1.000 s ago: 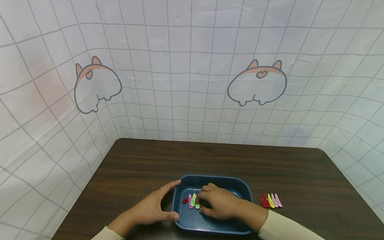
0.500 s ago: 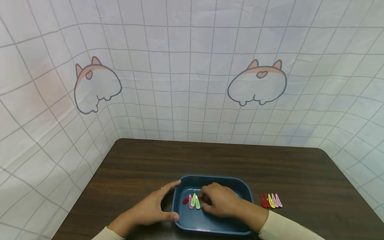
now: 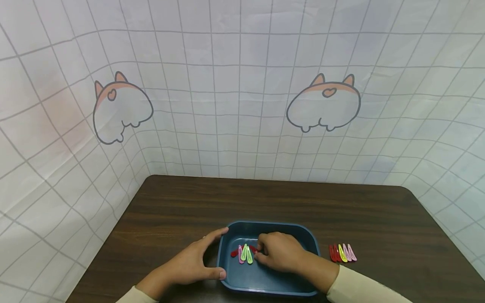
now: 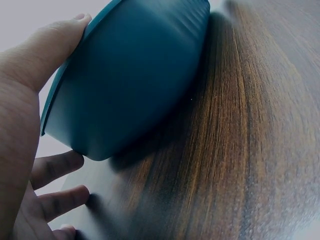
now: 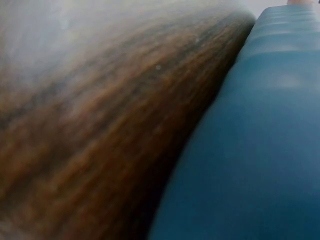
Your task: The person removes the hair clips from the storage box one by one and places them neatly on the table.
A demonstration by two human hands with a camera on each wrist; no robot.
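My left hand (image 3: 191,259) spans the left end of a blue tray (image 3: 269,290), thumb and forefinger apart and touching its rim. In the left wrist view the thumb (image 4: 60,42) lies along the rim, and the other fingers are spread beside the tray wall (image 4: 135,75). My right hand (image 3: 280,252) is inside the tray, its thumb and forefinger pinching a red hair clip (image 3: 253,248). Left of it lie two light green hair clips (image 3: 246,254), a pink hair clip (image 3: 240,254) and another red clip (image 3: 234,253). The right wrist view shows only the tray's outer wall (image 5: 250,150) and the table.
Right of the tray, a row of hair clips lies on the dark wooden table (image 3: 189,202): red clips (image 3: 333,253), a yellow clip (image 3: 342,253) and pink clips (image 3: 350,253). A white grid-patterned cloth (image 3: 227,105) hangs behind and at the sides.
My right hand has shifted slightly right and drawn away from the green clips, uncovering them and more of the red clip at its fingertips. The left hand and tray have stayed put.
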